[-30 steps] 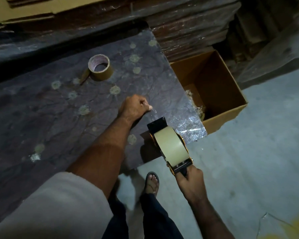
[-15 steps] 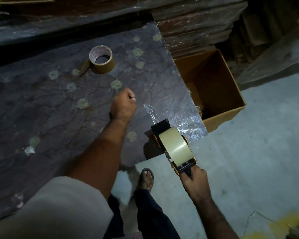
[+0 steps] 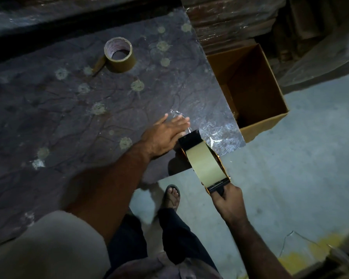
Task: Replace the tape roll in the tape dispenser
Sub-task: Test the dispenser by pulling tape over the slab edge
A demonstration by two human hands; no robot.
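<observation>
My right hand (image 3: 228,204) grips the black handle of the tape dispenser (image 3: 191,140), whose front end rests at the table's near right corner. A full pale roll of tape (image 3: 205,165) sits in it. A strip of clear tape (image 3: 179,117) runs from its front onto the table. My left hand (image 3: 165,133) lies flat with spread fingers on the table, over that strip and just left of the dispenser's front. A nearly used brown tape roll (image 3: 119,54) with a white core stands on the table farther back.
The dark patterned table (image 3: 69,109) is covered in plastic sheet. An open cardboard box (image 3: 256,93) stands on the grey floor right of the table. Stacked cardboard sits behind. My sandalled foot (image 3: 171,196) is below the table edge.
My left hand has gone from a fist farther back on the table to a flat, spread hand beside the dispenser's front. The dispenser has stayed in about the same place.
</observation>
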